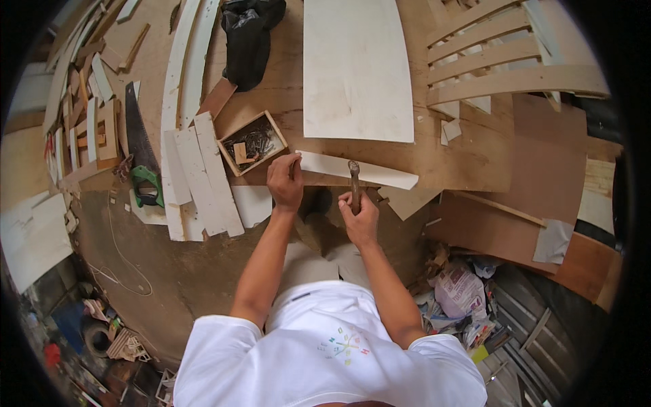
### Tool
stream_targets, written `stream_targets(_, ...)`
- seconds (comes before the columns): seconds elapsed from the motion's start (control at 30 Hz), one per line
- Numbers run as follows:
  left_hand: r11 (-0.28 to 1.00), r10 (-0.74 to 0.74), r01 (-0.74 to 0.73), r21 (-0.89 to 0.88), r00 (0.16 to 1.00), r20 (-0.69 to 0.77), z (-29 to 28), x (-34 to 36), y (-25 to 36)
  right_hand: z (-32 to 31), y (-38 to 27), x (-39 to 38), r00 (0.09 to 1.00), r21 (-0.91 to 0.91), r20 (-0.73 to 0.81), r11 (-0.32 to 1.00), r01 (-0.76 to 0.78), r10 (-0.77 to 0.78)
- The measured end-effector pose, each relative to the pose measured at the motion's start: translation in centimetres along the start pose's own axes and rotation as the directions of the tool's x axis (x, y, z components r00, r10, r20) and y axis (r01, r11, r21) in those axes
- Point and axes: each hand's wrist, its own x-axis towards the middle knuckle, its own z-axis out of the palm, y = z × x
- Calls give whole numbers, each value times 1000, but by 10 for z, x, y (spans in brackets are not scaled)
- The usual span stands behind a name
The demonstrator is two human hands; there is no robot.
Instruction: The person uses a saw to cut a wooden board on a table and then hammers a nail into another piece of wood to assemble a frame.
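Observation:
My right hand [361, 220] is wrapped round the handle of a hammer [354, 182], its head pointing away from me above a narrow white board strip [383, 175]. That strip lies along the near edge of the wooden workbench [468, 159]. At the strip's left end my left hand [285, 183] is closed with its fingertips pinched together. Whatever sits between those fingers, if anything, is too small to make out. Just left of this hand stands a small wooden box [279, 133] of dark nails [256, 139], with a little wood block [240, 153] in it.
A wide white panel [356, 74] lies beyond the strip. To the left are several white boards [203, 173], a green-handled handsaw [142, 146] and a black bag [247, 44]. A slatted wooden frame [502, 64] and brown sheets [542, 163] occupy the right; scrap litters the floor.

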Motion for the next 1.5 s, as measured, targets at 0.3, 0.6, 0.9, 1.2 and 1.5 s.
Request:
stream_targets(0.3,1000,23,-23,2,988,-151,23,-10,-8,-12,-5,28,987,32,157,999,19,-24)
stream_targets(0.6,999,52,-49,23,986,-158,22,-12,-8,-5,-5,34,972,-79,221,992,94,-75)
stream_targets(0.9,997,62,-54,58,986,-154,26,-8,-9,4,9,29,985,-62,163,996,68,-57)
stream_targets(1.2,998,4,5,62,988,-152,31,-10,-11,-1,12,32,971,-48,210,991,127,-114)
stream_targets(1.5,999,-7,17,45,979,-204,33,-13,-14,6,-27,29,932,-171,242,934,314,-269)
